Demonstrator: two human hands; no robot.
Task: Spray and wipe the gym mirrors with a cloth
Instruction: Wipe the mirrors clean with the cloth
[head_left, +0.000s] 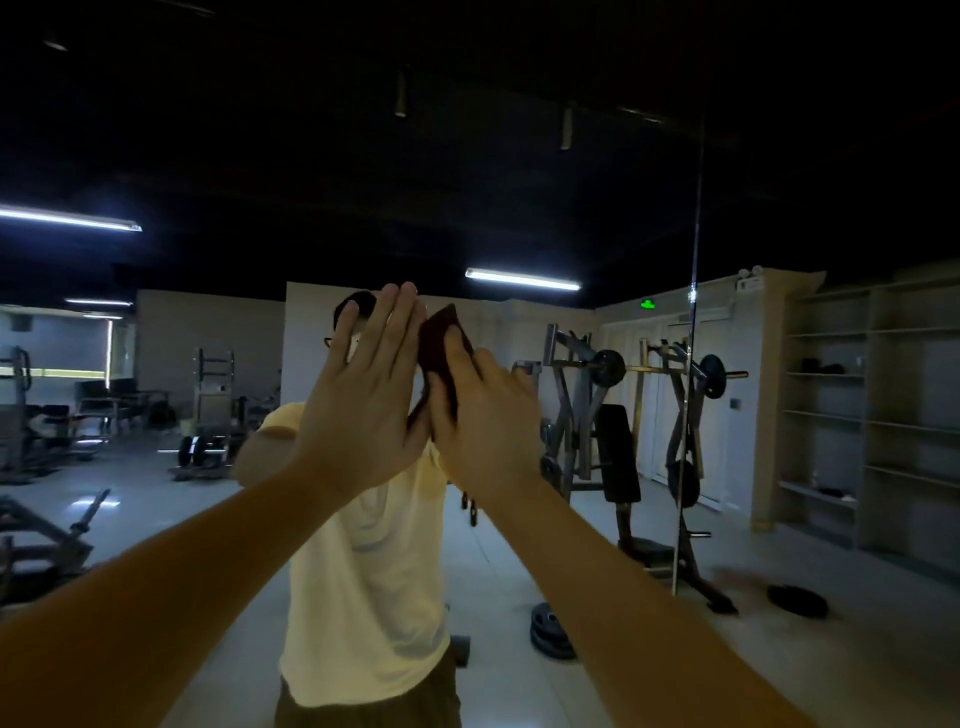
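One large mirror is faced, joined to the next panel at a vertical seam. The left hand is held flat with fingers straight, apparently laid on the glass, nothing held. The right hand is curled round a dark red cloth, which is pressed to the glass just beside the left fingers. Fresh prints may be left by the bare left palm, and streaks if the cloth is worked dry.

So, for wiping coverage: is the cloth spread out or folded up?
Folded compact: the cloth is a small dark pad under the right hand.
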